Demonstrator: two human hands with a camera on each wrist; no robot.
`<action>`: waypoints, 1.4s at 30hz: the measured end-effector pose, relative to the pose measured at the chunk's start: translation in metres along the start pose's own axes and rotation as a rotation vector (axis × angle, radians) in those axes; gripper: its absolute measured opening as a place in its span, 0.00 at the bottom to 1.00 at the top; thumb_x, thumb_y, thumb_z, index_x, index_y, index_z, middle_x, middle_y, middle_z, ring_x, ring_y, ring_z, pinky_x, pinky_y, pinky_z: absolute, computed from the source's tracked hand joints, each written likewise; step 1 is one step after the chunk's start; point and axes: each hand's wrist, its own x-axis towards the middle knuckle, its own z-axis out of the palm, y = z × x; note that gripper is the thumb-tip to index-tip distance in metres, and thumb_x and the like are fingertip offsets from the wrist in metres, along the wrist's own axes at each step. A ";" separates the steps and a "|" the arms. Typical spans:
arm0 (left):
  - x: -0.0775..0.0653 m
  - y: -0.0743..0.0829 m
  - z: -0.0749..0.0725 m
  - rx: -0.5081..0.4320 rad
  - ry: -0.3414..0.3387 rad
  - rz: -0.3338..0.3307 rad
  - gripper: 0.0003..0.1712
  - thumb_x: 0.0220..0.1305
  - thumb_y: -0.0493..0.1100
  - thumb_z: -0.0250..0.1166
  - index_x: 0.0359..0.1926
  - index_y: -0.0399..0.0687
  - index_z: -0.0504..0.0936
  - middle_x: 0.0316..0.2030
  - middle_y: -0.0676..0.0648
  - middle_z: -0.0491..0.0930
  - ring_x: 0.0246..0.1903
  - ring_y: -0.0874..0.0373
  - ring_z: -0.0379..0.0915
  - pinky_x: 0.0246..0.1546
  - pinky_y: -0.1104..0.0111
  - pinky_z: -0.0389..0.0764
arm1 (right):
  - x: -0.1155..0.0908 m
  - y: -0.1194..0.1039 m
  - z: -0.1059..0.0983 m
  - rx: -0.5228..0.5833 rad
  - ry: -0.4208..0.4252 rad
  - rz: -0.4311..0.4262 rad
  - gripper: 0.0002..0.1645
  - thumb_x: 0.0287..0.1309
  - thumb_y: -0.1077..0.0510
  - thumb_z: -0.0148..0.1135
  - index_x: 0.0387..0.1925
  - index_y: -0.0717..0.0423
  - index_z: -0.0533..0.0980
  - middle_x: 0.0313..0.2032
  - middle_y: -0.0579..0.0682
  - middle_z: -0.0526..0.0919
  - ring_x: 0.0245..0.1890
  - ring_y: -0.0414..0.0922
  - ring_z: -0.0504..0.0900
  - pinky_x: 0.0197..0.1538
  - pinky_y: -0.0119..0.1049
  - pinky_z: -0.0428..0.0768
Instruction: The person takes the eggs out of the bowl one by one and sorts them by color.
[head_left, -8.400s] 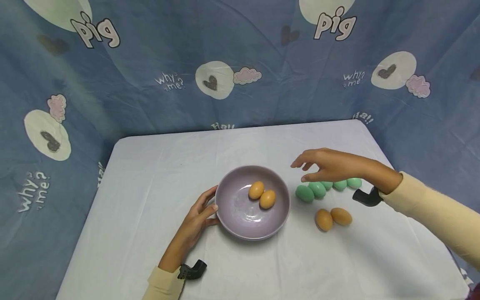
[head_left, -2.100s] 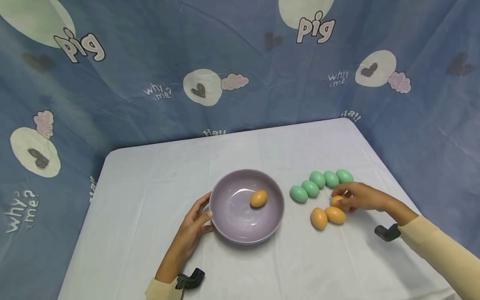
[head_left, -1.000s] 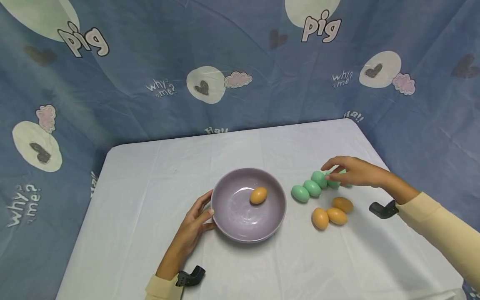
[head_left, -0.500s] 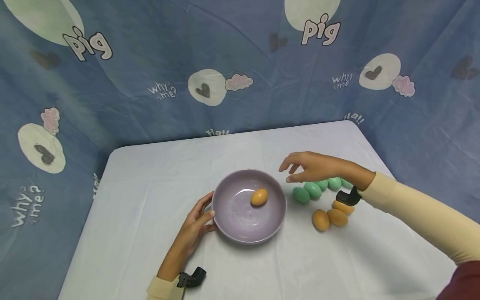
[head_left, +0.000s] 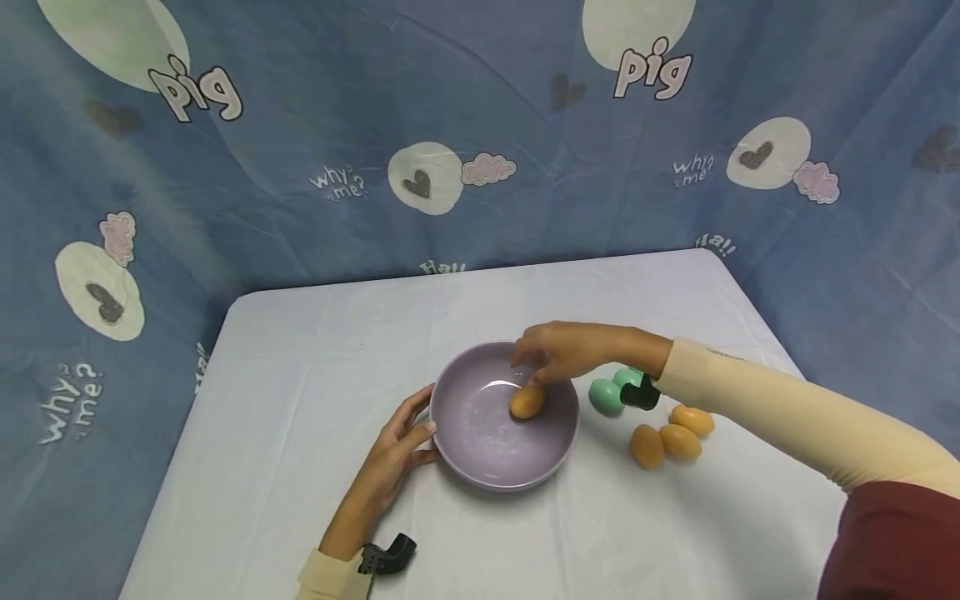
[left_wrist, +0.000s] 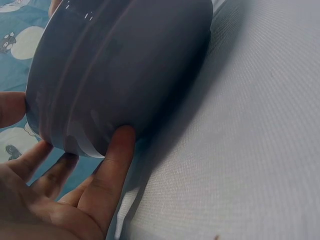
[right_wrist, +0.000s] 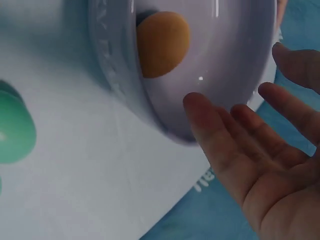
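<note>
My left hand (head_left: pixel 396 450) holds the purple bowl (head_left: pixel 480 458) at its left side. The left wrist view shows its fingers (left_wrist: pixel 107 185) against the outer wall of the bowl and another digit at the rim. One orange egg (head_left: pixel 527 402) lies inside the bowl. My right hand (head_left: pixel 562 350) hangs over the bowl's upper right rim, just above that egg. In the right wrist view its fingers are spread, hold nothing and stay apart from the egg (right_wrist: pixel 164 45).
Three orange eggs (head_left: pixel 681 442) lie together on the white-covered table (head_left: pixel 360 333), right of the bowl. Green eggs (head_left: pixel 606 397) lie behind them, partly hidden under my right forearm. A blue patterned curtain (head_left: pixel 300 225) hangs beyond the table.
An orange egg went from the bowl to the table, where the right hand set it beside two others. The right hand then came back left over the bowl. The left hand stays at the bowl.
</note>
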 end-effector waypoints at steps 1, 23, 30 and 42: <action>0.000 0.000 0.000 -0.001 0.002 0.000 0.34 0.72 0.41 0.58 0.76 0.54 0.59 0.77 0.46 0.53 0.69 0.40 0.61 0.49 0.55 0.83 | 0.003 0.000 0.001 -0.010 -0.008 -0.009 0.22 0.62 0.59 0.65 0.57 0.61 0.78 0.54 0.55 0.81 0.52 0.51 0.81 0.58 0.43 0.79; -0.001 0.000 0.002 0.004 0.019 -0.008 0.33 0.72 0.41 0.58 0.75 0.56 0.60 0.76 0.48 0.55 0.67 0.46 0.64 0.48 0.55 0.84 | 0.038 0.001 0.018 -0.069 -0.184 0.038 0.19 0.61 0.59 0.66 0.54 0.57 0.80 0.54 0.55 0.80 0.56 0.51 0.77 0.62 0.45 0.75; -0.001 0.000 0.002 0.003 0.013 -0.008 0.34 0.72 0.41 0.58 0.76 0.55 0.60 0.77 0.46 0.54 0.68 0.44 0.63 0.48 0.56 0.84 | 0.045 -0.001 0.023 -0.045 -0.251 0.119 0.21 0.61 0.58 0.65 0.56 0.56 0.80 0.57 0.52 0.81 0.60 0.49 0.76 0.65 0.45 0.73; -0.001 0.001 0.001 -0.003 0.000 0.001 0.33 0.73 0.42 0.58 0.75 0.58 0.60 0.76 0.50 0.55 0.70 0.42 0.60 0.49 0.53 0.83 | 0.054 0.003 0.042 -0.121 -0.220 0.136 0.20 0.57 0.61 0.63 0.52 0.47 0.85 0.48 0.44 0.85 0.44 0.39 0.78 0.49 0.30 0.76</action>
